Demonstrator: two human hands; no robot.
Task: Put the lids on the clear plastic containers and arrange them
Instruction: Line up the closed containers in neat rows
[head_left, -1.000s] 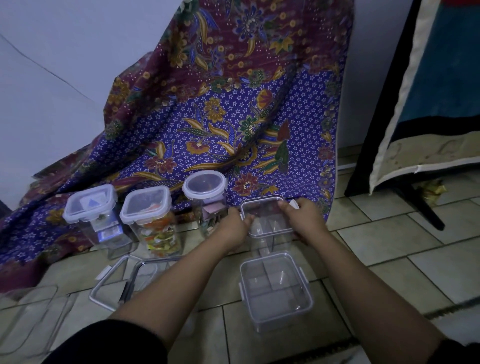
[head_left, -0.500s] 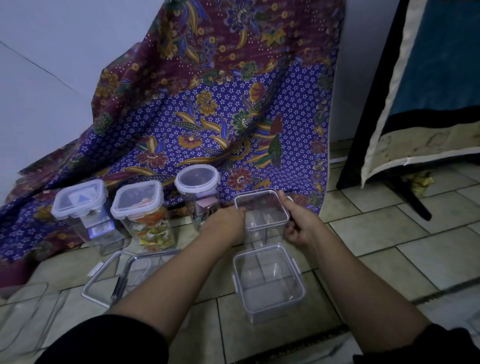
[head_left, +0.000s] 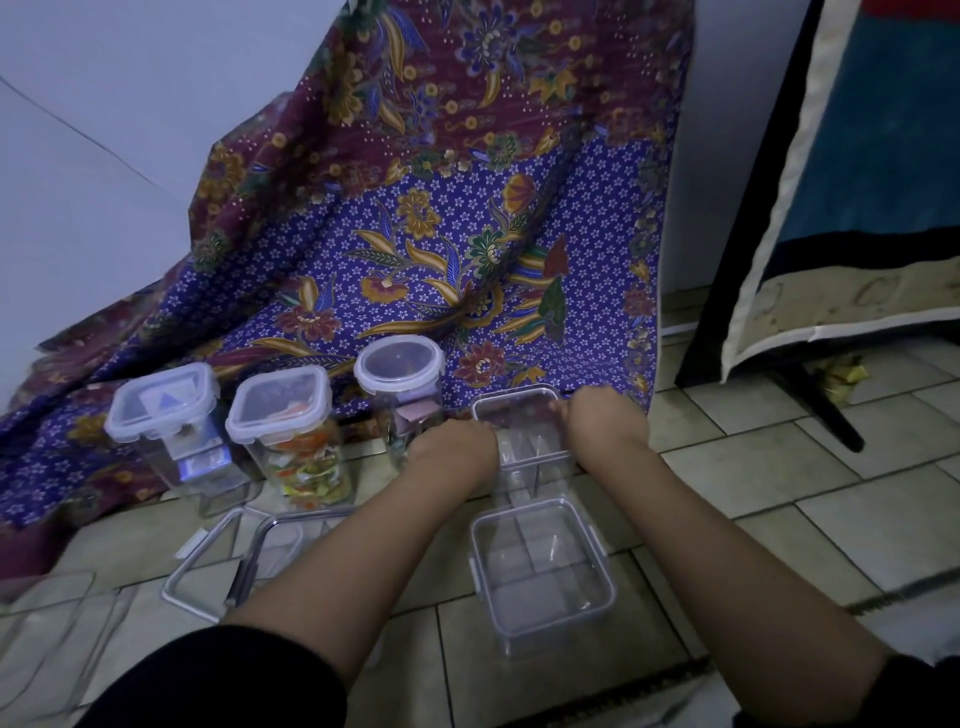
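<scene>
A tall clear container (head_left: 524, 441) stands on the tiled floor with a clear lid (head_left: 511, 408) on top. My left hand (head_left: 457, 449) grips its left side and my right hand (head_left: 605, 423) grips its right side at the lid. In front of it sits a low square clear container (head_left: 540, 571) with a lid on. To the left stand three lidded containers in a row: a round one (head_left: 400, 384), a square one with colourful sachets (head_left: 291, 436) and a square one (head_left: 166, 421).
Loose clear lids (head_left: 249, 551) lie on the floor left of my left arm. More clear pieces (head_left: 47, 639) lie at the far left. A patterned cloth (head_left: 441, 234) hangs behind the row. A dark stand leg (head_left: 815, 400) crosses the floor on the right.
My right hand has moved from the container's far right corner onto the lid's right edge. My left hand stays on the left side. The camera view has shifted slightly.
</scene>
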